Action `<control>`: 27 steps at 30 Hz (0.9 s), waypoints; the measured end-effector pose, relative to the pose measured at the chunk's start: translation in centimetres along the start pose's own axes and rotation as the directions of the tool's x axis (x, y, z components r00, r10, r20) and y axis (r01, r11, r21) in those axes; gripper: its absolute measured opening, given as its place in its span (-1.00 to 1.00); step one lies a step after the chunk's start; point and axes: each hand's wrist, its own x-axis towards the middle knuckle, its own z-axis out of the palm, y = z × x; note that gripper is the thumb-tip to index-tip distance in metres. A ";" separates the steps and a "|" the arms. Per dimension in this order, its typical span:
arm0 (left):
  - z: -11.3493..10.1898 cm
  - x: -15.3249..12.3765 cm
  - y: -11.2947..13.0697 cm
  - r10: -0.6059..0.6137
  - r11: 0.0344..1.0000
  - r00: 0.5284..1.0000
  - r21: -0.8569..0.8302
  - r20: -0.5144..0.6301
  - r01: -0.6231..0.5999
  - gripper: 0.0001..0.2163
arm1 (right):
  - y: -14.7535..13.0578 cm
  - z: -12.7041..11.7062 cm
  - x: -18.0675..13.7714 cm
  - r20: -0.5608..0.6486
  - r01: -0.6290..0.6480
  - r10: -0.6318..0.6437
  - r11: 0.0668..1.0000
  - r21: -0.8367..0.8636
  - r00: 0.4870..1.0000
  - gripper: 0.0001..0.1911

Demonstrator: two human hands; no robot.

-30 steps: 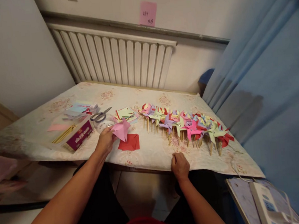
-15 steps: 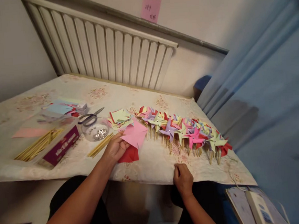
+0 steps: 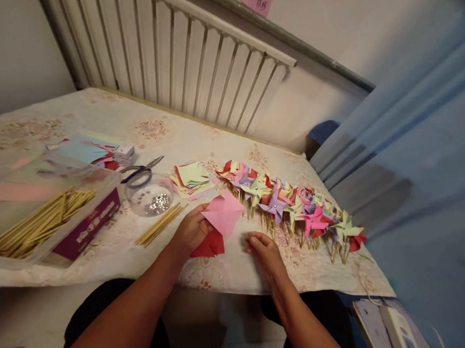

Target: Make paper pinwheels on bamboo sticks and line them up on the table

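Observation:
My left hand (image 3: 193,231) pinches a pink paper square (image 3: 224,213) by its left edge; slits run inward from the corners. Beneath it on the cloth lies red paper (image 3: 209,245), partly covered by the pink sheet and my fingers. To the right of the pink paper, my right hand (image 3: 266,252) hovers near the table's front, fingers loosely bent and apart, with nothing visible in them. Beyond it stand rows of finished paper pinwheels (image 3: 274,206) on sticks. Left of my left hand lie several thin wooden sticks (image 3: 160,225) and a clear round dish (image 3: 132,206) of small silver fasteners.
A clear plastic box (image 3: 110,205) holds many sticks at the left. Scissors (image 3: 139,173) rest behind the dish. A stack of cut paper squares (image 3: 192,176) sits mid-table. Blue curtain (image 3: 423,143) hangs at the right; a radiator (image 3: 191,64) stands behind.
My right hand has risen from the table's front edge and moved up and left toward the pink paper, its fist loosening. My left hand still holds the pink paper. The view has shifted.

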 end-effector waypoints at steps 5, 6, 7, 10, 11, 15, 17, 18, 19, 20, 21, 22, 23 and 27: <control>-0.1 0.0 -0.8 0.015 1.000 0.994 0.011 0.108 -0.016 -0.77 | -1.7 6.4 1.2 0.251 -0.138 0.029 0.891 0.431 0.968 -0.63; 0.0 0.0 -0.9 0.006 1.000 0.992 0.012 0.124 -0.007 -0.76 | -1.9 7.1 1.4 0.247 -0.106 -0.014 0.877 0.468 0.969 -0.63; 0.2 -0.1 -0.9 -0.005 1.000 0.991 0.013 0.133 0.004 -0.75 | -2.1 7.5 1.7 0.241 -0.076 -0.049 0.873 0.482 0.969 -0.63; 0.5 -0.2 -0.9 -0.040 0.999 0.990 0.002 0.134 0.040 -0.81 | -2.3 7.6 2.4 0.150 -0.012 -0.066 0.885 0.466 0.986 -0.62; 0.5 -0.2 -1.0 -0.054 0.999 0.990 -0.002 0.130 0.054 -0.84 | -2.3 7.3 2.5 0.113 -0.005 -0.051 0.894 0.449 0.992 -0.63; 0.1 -0.1 -1.1 -0.154 0.984 0.974 0.109 0.165 0.137 -0.69 | -2.1 5.5 2.2 0.071 -0.039 0.014 0.931 0.363 0.997 -0.69; -0.1 -0.3 -1.1 -0.234 0.955 0.953 0.228 0.192 0.189 -0.57 | -2.0 4.4 1.7 0.081 -0.059 0.035 0.948 0.314 0.996 -0.68; -0.1 -0.4 -1.1 -0.277 0.934 0.941 0.286 0.195 0.216 -0.54 | -1.9 3.7 1.4 0.077 -0.065 0.044 0.956 0.285 0.996 -0.67; -0.2 -0.5 -1.2 -0.318 0.908 0.928 0.345 0.192 0.239 -0.52 | -1.7 3.0 1.2 0.067 -0.071 0.056 0.965 0.251 0.996 -0.67; -0.2 -0.6 -1.2 -0.352 0.878 0.918 0.405 0.182 0.256 -0.51 | -1.5 2.2 0.9 0.054 -0.078 0.069 0.976 0.206 0.996 -0.66; -0.2 -0.6 -1.3 -0.374 0.843 0.913 0.468 0.160 0.264 -0.51 | -1.2 1.4 0.7 0.040 -0.085 0.080 0.986 0.143 0.996 -0.66; -0.2 -0.6 -1.3 -0.383 0.805 0.915 0.531 0.127 0.264 -0.53 | -0.9 0.6 0.5 0.025 -0.087 0.086 0.995 0.052 0.996 -0.65; -0.2 -0.6 -1.4 -0.371 0.767 0.925 0.590 0.087 0.252 -0.56 | -0.6 -0.2 0.3 -0.004 -0.073 0.073 0.994 -0.078 0.997 -0.65; -0.3 -0.2 -1.4 -0.012 0.621 0.999 0.783 -0.052 0.048 -0.81 | 0.8 -3.1 -1.4 -0.122 0.130 -0.316 0.671 -0.730 0.941 -0.60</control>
